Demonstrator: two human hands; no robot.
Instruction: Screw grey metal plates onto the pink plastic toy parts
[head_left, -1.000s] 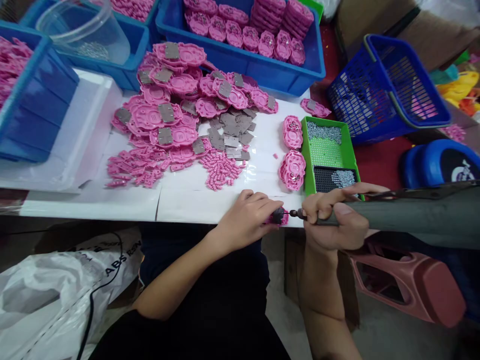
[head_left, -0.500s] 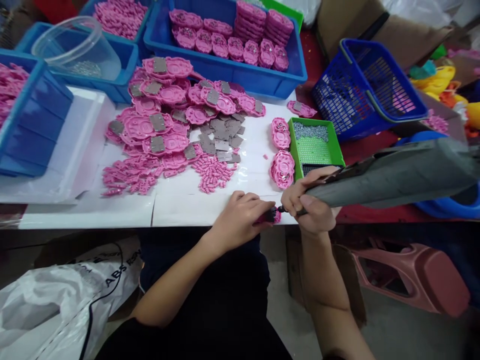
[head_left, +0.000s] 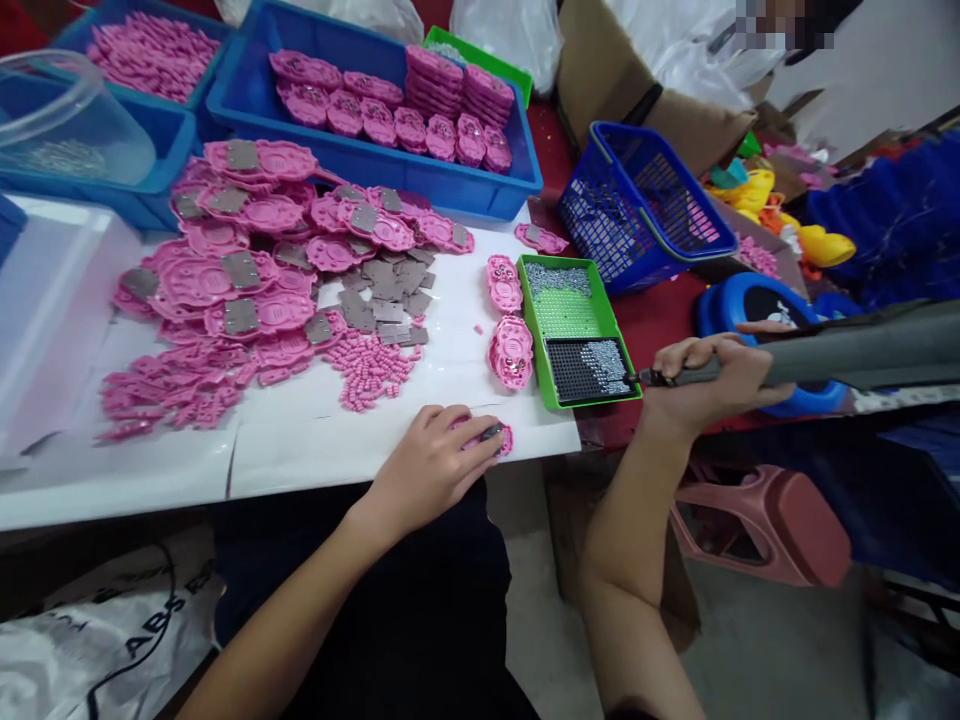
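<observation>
Near the table's front edge, my left hand grips a pink plastic casing with a dark part on it, partly hidden under the fingers. My right hand is wrapped round a power screwdriver with a long grey-covered body. Its tip is at the right edge of a black screw tray, where small silvery screws lie. This tray sits in the front part of a green bin, with more loose screws at its back. Two pink casings lie left of the bin.
Pink casings with grey plates are heaped on the left, beside loose grey plates and small pink pieces. A blue bin of stacked casings stands behind. At right are a blue basket and a pink stool.
My right hand has carried the screwdriver right, from the casing to the screw tray. My left hand stays on the casing. The whole view has shifted to the right.
</observation>
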